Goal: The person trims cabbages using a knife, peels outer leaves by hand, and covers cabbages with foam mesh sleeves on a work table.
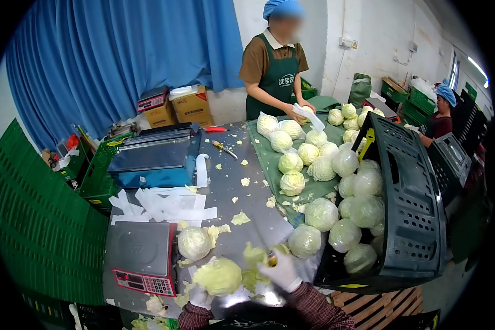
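My left hand (201, 297), in a white glove, holds a pale green cabbage (218, 276) from below at the table's near edge. My right hand (282, 270), also gloved, is closed round the handle of a knife (271, 257), just right of the cabbage; its blade is blurred. Loose green leaves (254, 259) lie between the two hands. Behind the held cabbage sits a wrapped cabbage (193, 243), beside the red-edged scale (143, 250).
A black crate (407, 203) on its side holds several wrapped cabbages. More cabbages cover a green cloth (267, 157). Another knife (224, 149) lies farther back. A co-worker (275, 71) handles a cabbage across the table. White net sleeves (165, 203) lie left.
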A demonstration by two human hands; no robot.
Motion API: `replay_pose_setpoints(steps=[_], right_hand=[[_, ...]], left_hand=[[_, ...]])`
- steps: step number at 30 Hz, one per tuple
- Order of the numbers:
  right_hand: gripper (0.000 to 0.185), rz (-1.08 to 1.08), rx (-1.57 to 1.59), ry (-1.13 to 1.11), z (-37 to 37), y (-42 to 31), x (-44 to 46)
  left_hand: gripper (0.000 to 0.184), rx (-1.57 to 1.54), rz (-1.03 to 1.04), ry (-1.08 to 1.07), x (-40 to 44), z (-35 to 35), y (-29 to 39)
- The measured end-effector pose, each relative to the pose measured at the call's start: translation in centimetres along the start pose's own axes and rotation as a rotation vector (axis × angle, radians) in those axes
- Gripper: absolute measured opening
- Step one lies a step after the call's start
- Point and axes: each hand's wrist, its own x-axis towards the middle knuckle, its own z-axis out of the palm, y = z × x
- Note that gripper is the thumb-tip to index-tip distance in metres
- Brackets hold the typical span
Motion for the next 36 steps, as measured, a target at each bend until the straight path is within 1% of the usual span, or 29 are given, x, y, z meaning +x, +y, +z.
replay_pose_setpoints(steps=[1, 2, 3, 4, 6, 7, 8, 9, 10, 11, 12, 13, 14, 17, 19, 20, 22, 23, 24, 25, 26, 27, 28, 29, 30, 32, 33, 34, 36], right_hand=[[0.061, -0.005, -0.001, -0.010, -0.5, 0.9, 0.2], [0.058, -0.221, -0.354, 0.144, -0.8, 2.2, 0.7], [0.055, -0.441, -0.703, 0.305, -0.7, 2.7, 1.0], [0.055, -0.451, -0.701, 0.302, -0.3, 2.9, 0.9], [0.051, -0.116, -0.081, 0.016, 0.1, 2.9, 0.0], [0.044, 0.000, 0.366, -0.106, 1.2, 2.5, -0.6], [0.044, 0.076, 0.358, -0.277, 1.3, 1.8, -0.8], [0.049, 0.093, 0.563, -0.329, 2.5, 1.5, -1.4], [0.053, 0.106, 0.770, -0.378, 3.3, 1.7, -2.0], [0.053, 0.101, 0.772, -0.363, 3.2, 2.2, -1.7], [0.057, 0.139, 0.824, -0.423, 3.0, 2.6, -1.2], [0.058, 0.159, 0.847, -0.452, 2.7, 2.8, -1.1], [0.060, 0.179, 0.868, -0.481, 2.4, 2.8, -1.1], [0.066, 0.119, 0.825, -0.372, 1.8, 1.1, -0.7], [0.074, -0.504, -0.118, 0.269, 0.9, 0.8, -0.6], [0.074, -0.504, -0.123, 0.274, 0.6, 0.2, -0.8], [0.079, -0.679, -0.340, 0.309, 0.4, -1.9, -2.5], [0.067, -0.546, -0.545, 0.157, 0.9, -3.5, -4.2], [0.067, -0.541, -0.546, 0.157, 1.3, -3.3, -4.0], [0.059, -0.656, -0.564, 0.121, 1.8, -2.5, -3.5], [0.050, -0.774, -0.580, 0.085, 2.3, -1.5, -2.8], [0.034, -0.935, -0.239, 0.155, 2.8, 0.1, -1.5], [0.034, -0.941, -0.233, 0.149, 2.3, 0.1, -1.2], [0.031, -0.718, -0.010, 0.158, 1.1, 0.1, -0.9], [0.029, -0.488, 0.205, 0.163, -0.4, 0.0, -0.6], [0.024, -0.011, 0.607, 0.158, -2.8, 0.2, 0.1], [0.033, -0.246, 0.291, 0.259, -2.8, 1.2, 1.3], [0.033, -0.250, 0.293, 0.252, -2.3, 1.6, 1.0], [0.046, -0.117, 0.011, 0.076, -1.1, 2.9, 0.0]], left_hand=[[0.107, -0.052, -0.062, -0.062, 0.0, -0.1, -0.1], [0.107, -0.053, -0.050, -0.055, 0.0, -0.1, -0.2], [0.100, -0.164, -0.046, -0.198, 0.2, 1.2, 0.5], [0.095, -0.233, -0.076, -0.233, 0.5, 1.2, 0.7], [0.085, -0.367, -0.144, -0.298, 0.9, 1.3, 1.3], [0.086, -0.197, -0.135, -0.170, 1.5, 1.8, 1.7], [0.086, -0.025, -0.129, -0.045, 1.9, 2.2, 2.0], [0.093, -0.012, -0.054, -0.081, 2.4, 2.3, 1.7], [0.093, -0.009, -0.061, -0.093, 2.6, 2.8, 2.2], [0.094, 0.146, 0.067, -0.191, 2.7, 3.4, 3.0], [0.097, 0.295, 0.198, -0.286, 2.8, 3.9, 3.4], [0.109, 0.218, 0.158, -0.246, 3.0, 4.0, 3.2], [0.109, 0.212, 0.158, -0.251, 2.9, 4.4, 2.9], [0.109, 0.112, 0.065, -0.217, 2.7, 5.2, 1.7], [0.103, 0.012, 0.122, 0.001, 3.1, 4.9, -0.1], [0.103, 0.008, 0.121, -0.004, 3.2, 4.6, -0.5], [0.088, 0.060, 0.178, 0.021, 3.5, 4.0, -1.2], [0.088, 0.057, 0.173, 0.022, 3.5, 3.6, -1.7], [0.085, 0.177, 0.171, 0.041, 3.5, 3.1, -2.1], [0.082, 0.298, 0.171, 0.060, 3.4, 3.0, -2.2], [0.082, 0.298, 0.172, 0.060, 3.2, 2.9, -2.1], [0.082, 0.164, 0.107, 0.045, 2.8, 3.0, -1.7], [0.083, 0.031, 0.044, 0.034, 2.5, 2.8, -1.3], [0.088, -0.110, -0.048, 0.006, 2.6, 1.2, -2.1], [0.088, -0.109, -0.041, 0.016, 2.3, 0.3, -2.0], [0.092, -0.309, -0.064, -0.185, 1.8, -0.8, -1.5], [0.100, -0.250, -0.049, -0.219, 1.4, 0.2, -0.1], [0.100, -0.248, -0.042, -0.214, 1.3, 1.2, 0.9], [0.106, -0.214, 0.078, -0.368, 1.9, 3.2, 2.4]])
